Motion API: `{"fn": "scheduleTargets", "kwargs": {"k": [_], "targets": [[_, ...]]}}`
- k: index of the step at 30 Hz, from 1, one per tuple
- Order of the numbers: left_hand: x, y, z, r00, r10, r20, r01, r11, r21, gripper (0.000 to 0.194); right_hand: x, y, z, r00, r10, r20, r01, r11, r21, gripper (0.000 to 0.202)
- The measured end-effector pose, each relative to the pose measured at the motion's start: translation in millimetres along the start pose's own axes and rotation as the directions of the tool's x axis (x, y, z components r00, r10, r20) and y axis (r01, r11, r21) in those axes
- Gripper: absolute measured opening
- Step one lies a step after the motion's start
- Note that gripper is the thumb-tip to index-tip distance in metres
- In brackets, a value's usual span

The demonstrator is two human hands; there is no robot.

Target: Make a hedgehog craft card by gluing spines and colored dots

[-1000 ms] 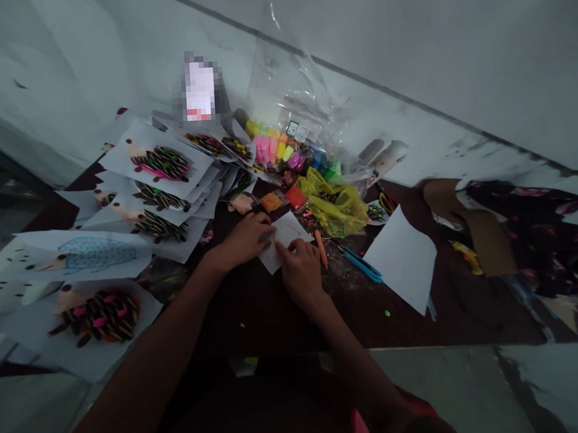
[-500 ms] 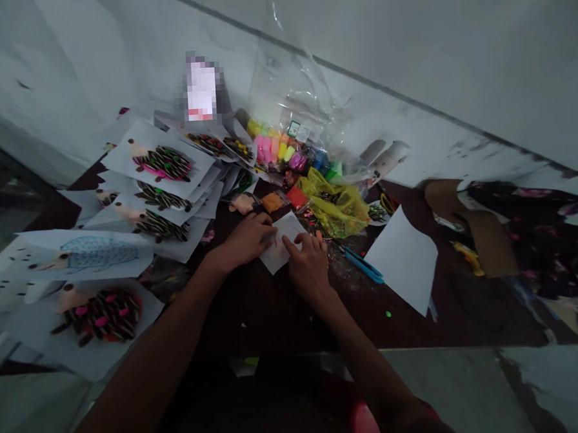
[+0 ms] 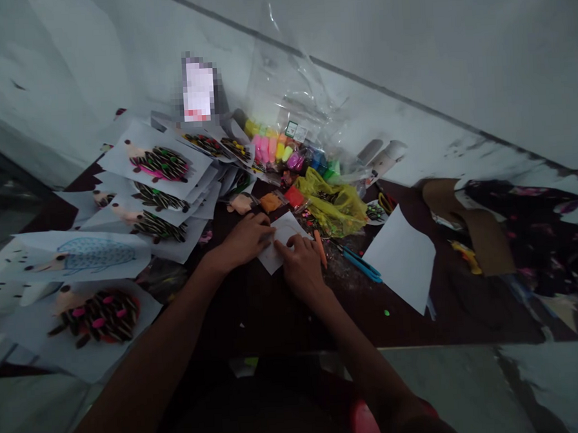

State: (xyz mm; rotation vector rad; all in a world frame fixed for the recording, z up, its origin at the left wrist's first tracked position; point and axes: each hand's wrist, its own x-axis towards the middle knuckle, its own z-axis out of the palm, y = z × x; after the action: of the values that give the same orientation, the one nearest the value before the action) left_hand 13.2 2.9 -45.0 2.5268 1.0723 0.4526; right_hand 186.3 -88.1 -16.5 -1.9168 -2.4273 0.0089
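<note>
A small white sheet of paper (image 3: 290, 225) with a faint drawn outline lies on the dark table between my hands. My left hand (image 3: 248, 241) bends over its left edge, the fingers close together and holding it down. From the right, my right hand (image 3: 302, 266) presses thumb and forefinger onto the middle of the sheet, the other fingers curled. Whatever lies under those fingertips is too small and shaded to make out. An orange stick-like piece (image 3: 320, 248) is just beside the right hand. Farther right lie blue-handled scissors (image 3: 362, 264).
Hedgehog pictures (image 3: 158, 164) covered in dark seed-like spines are stacked at left. Behind the sheet are small packets of coloured clay (image 3: 271, 201), a yellow plastic bag (image 3: 337, 204) and a clear bag (image 3: 288, 107) of bright clay. A white sheet (image 3: 402, 259) lies at right.
My right hand has shifted slightly left over the sheet, its thumb and forefinger drawing closer to the left hand. More of the orange piece now shows. The left hand stays on the paper's edge.
</note>
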Motion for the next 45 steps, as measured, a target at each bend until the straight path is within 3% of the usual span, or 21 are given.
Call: {"fn": "scheduleTargets", "kwargs": {"k": [5, 18, 22, 25, 36, 45], "targets": [[0, 2, -2.5, 1.0, -0.01, 0.022, 0.01, 1.0, -0.014, 0.026, -2, 5, -2, 0.998, 0.063, -0.023, -0.059, 0.99, 0.126, 0.05], [0, -1, -0.2, 1.0, 0.004, 0.001, -0.004, 1.0, 0.0, 0.025, 4, 2, -5, 1.0, 0.013, 0.001, -0.013, 0.998, 0.067, 0.047], [0, 0, -0.9, 1.0, 0.005, 0.014, -0.005, 1.0, -0.015, 0.028, -2, 9, -6, 0.995, 0.063, -0.072, -0.054, 0.992, 0.113, 0.051], [0, -1, -1.3, 1.0, 0.003, 0.018, -0.003, 1.0, -0.022, 0.026, -9, 12, -5, 0.993, 0.064, -0.097, -0.055, 0.994, 0.095, 0.049], [0, -1, -2.3, 1.0, -0.001, 0.016, 0.001, 1.0, -0.021, 0.028, -17, 1, -3, 1.0, -0.029, 0.0, 0.029, 0.997, -0.066, 0.04], [0, -2, -0.5, 1.0, 0.013, -0.002, -0.013, 1.0, -0.027, 0.029, -23, 4, -6, 0.999, -0.044, -0.02, 0.042, 0.997, -0.072, 0.036]]}}
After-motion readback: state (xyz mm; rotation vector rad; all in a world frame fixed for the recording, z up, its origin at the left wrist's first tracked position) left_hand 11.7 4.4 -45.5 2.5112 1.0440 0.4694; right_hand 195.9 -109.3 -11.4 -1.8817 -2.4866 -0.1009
